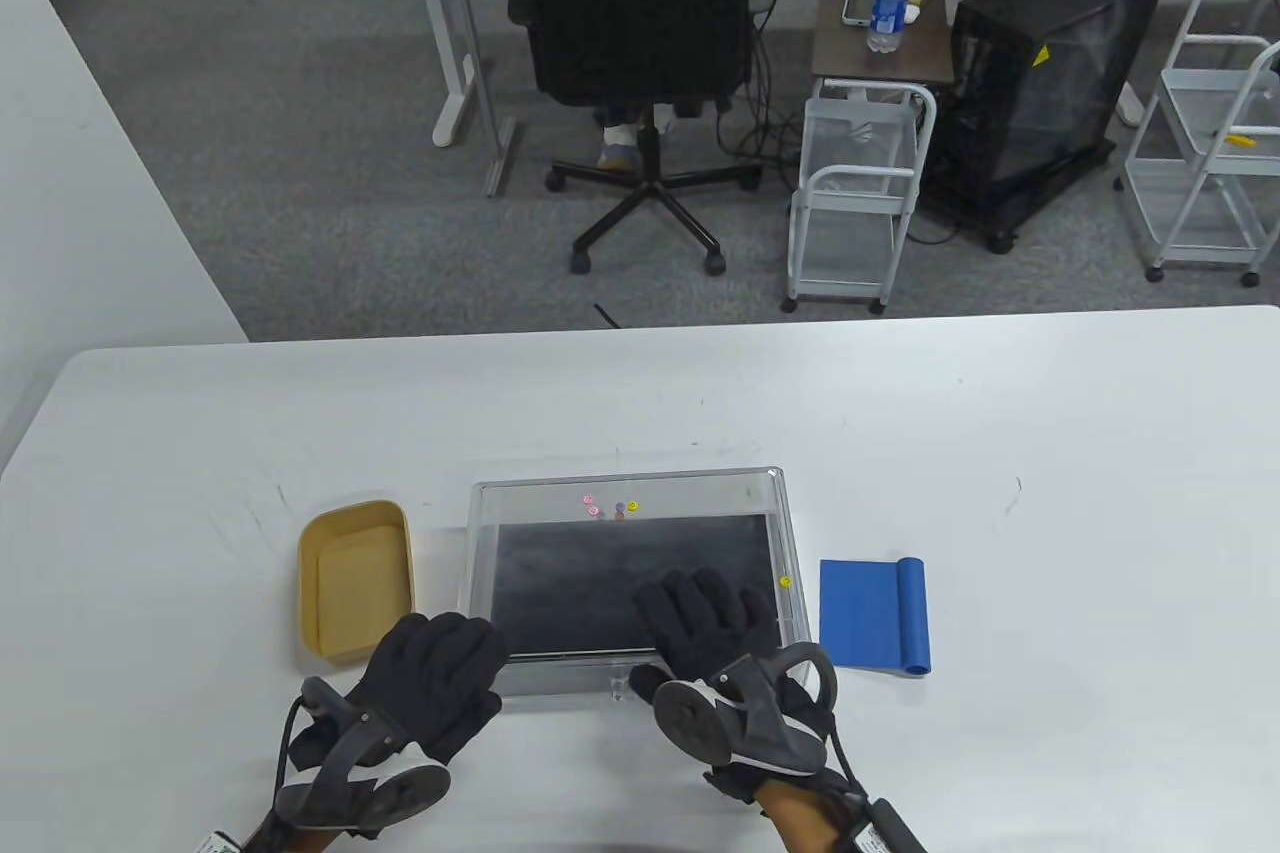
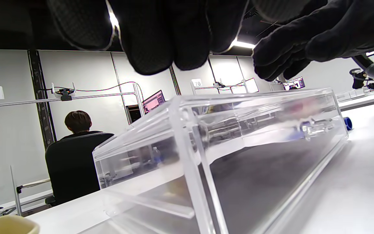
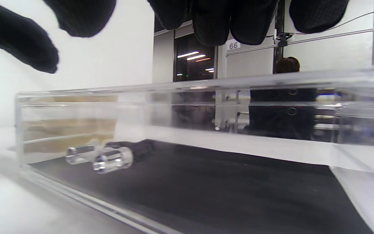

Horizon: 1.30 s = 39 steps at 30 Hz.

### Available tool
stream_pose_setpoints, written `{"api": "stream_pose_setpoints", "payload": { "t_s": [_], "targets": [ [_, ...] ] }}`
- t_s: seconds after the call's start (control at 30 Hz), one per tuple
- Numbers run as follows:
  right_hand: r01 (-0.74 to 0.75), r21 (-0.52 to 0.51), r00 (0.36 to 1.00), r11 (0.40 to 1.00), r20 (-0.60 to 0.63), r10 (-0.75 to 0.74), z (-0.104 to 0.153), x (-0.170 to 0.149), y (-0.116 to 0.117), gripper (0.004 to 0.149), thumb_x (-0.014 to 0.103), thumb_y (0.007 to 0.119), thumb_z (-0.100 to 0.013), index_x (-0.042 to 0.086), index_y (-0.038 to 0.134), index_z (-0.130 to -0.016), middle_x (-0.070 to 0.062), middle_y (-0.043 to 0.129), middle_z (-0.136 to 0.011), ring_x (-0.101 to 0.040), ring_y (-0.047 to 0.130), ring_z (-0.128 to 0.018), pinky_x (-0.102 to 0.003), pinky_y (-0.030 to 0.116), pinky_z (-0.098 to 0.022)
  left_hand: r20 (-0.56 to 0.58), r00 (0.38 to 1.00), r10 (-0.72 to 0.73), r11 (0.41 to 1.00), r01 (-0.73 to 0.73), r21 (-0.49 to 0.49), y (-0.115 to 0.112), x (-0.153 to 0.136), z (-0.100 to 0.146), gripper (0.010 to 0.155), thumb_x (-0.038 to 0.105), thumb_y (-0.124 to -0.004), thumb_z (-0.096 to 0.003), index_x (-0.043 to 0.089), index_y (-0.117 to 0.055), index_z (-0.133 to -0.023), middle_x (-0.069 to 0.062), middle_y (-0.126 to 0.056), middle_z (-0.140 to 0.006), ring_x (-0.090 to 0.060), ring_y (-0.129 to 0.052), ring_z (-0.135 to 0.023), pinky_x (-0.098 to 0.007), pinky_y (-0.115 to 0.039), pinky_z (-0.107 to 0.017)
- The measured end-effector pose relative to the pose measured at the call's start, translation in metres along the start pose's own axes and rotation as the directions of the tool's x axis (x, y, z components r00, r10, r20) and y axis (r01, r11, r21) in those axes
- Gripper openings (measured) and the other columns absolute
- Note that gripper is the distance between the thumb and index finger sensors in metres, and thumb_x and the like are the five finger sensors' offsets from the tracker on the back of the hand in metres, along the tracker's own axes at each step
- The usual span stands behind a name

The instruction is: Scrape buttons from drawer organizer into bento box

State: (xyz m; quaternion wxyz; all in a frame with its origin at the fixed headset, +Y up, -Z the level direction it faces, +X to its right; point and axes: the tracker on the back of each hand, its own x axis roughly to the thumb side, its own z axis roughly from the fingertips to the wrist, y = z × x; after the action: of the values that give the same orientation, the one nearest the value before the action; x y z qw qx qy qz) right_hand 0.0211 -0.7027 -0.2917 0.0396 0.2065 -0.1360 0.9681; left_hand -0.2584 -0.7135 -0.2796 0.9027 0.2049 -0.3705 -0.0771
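Note:
A clear acrylic drawer organizer (image 1: 480, 543) with a black mat stands at the table's near middle. Several small buttons (image 1: 610, 506), pink, purple and yellow, lie by its far wall, and one yellow button (image 1: 785, 582) lies at its right side. The tan bento box (image 1: 355, 583) stands empty just left of it. My left hand (image 1: 465, 638) is at the organizer's near left corner, its fingers (image 2: 161, 39) hanging above the rim (image 2: 239, 97). My right hand (image 1: 700, 598) is spread over the near right part, its fingers (image 3: 219, 19) above the rim (image 3: 206, 86). Neither holds anything.
A blue scraper (image 1: 875, 615) lies flat on the table right of the organizer. A clear knob (image 3: 112, 159) sticks out of the organizer's near wall. The bento box corner (image 2: 5, 226) shows low in the left wrist view. The table's far edge lies well beyond.

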Motion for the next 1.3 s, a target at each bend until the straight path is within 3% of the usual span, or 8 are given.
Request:
{"api": "stream_pose_setpoints", "payload": {
  "t_s": [0.47,0.83,1.07,1.3],
  "targets": [
    [0.015,-0.004,0.972,1.0,-0.236,-0.015,0.004,-0.064,0.003,0.07,0.053,0.066,-0.052,0.016,0.046,-0.108,-0.019,0.054,-0.111,-0.047,0.059,-0.101,-0.071,0.058,-0.067,0.003,1.0,0.003,1.0,-0.003,0.001,0.001,-0.001,0.0,0.057,0.049,-0.057,-0.0555,0.025,-0.061,-0.107,-0.004,-0.075,-0.106,-0.031,-0.087,-0.094,-0.059,-0.069,-0.07],
    [0.074,0.01,0.869,0.997,-0.492,-0.059,0.021,-0.133,0.016,0.068,0.053,0.062,-0.052,0.016,0.046,-0.108,-0.019,0.054,-0.111,-0.047,0.06,-0.1,-0.071,0.059,-0.067,0.004,1.0,0.012,1.0,-0.012,0.004,0.001,-0.002,0.001,0.057,0.049,-0.057,-0.0555,0.025,-0.063,-0.107,-0.003,-0.076,-0.106,-0.03,-0.087,-0.094,-0.059,-0.069,-0.07],
    [0.128,0.099,0.816,0.987,-0.577,-0.047,0.028,-0.152,0.036,0.062,0.049,0.06,-0.054,0.02,0.047,-0.107,-0.018,0.052,-0.112,-0.047,0.06,-0.1,-0.071,0.058,-0.067,0.002,1.0,0.012,1.0,-0.012,0.001,0.001,-0.002,0.001,0.057,0.049,-0.057,-0.0555,0.025,-0.063,-0.107,-0.003,-0.076,-0.106,-0.03,-0.087,-0.094,-0.059,-0.07,-0.07],
    [0.199,0.239,0.793,0.95,-0.609,-0.013,0.029,-0.158,0.057,0.06,0.049,0.059,-0.055,0.03,0.039,-0.109,-0.026,0.033,-0.115,-0.054,0.046,-0.102,-0.077,0.047,-0.066,-0.01,0.999,0.034,0.999,-0.035,-0.018,-0.004,-0.005,0.001,0.056,0.049,-0.057,-0.0556,0.026,-0.063,-0.106,-0.003,-0.076,-0.105,-0.03,-0.087,-0.093,-0.059,-0.07,-0.07]
  ]
}}
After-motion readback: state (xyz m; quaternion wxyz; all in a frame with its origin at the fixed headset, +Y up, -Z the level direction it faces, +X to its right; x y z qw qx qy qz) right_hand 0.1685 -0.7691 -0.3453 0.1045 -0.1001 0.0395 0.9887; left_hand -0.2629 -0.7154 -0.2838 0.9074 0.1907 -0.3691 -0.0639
